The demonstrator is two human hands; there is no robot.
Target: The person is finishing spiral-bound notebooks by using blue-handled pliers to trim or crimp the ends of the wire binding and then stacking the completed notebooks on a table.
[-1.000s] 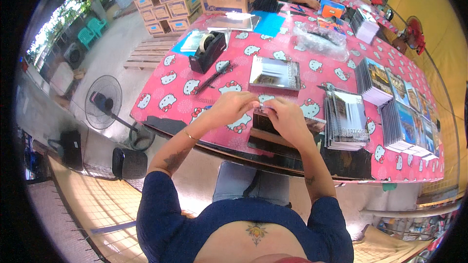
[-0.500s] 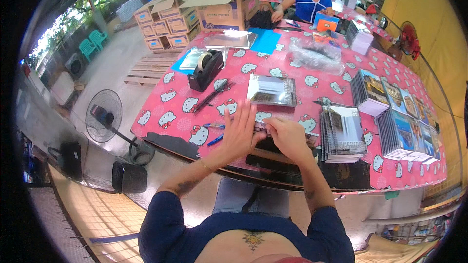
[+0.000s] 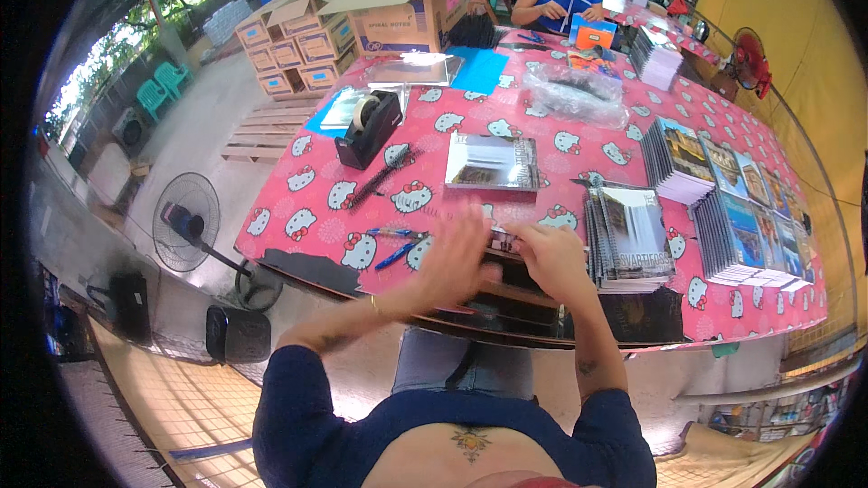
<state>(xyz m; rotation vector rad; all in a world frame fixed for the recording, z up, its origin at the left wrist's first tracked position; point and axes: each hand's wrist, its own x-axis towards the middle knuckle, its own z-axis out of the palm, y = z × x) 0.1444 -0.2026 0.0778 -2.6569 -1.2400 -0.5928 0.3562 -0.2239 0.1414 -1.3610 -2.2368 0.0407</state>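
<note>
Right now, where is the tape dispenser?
In the head view, the tape dispenser stands on the left side of the pink table, beyond the left hand, beside a blue sheet.

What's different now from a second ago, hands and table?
The left hand has parted from the right hand and drawn back toward the body, spread and motion-blurred; whether it let go of anything is unclear. The blue-handled pliers now show more fully. The right hand stays by the dark item; the tape dispenser and right-hand notebook stack haven't visibly moved.
</note>
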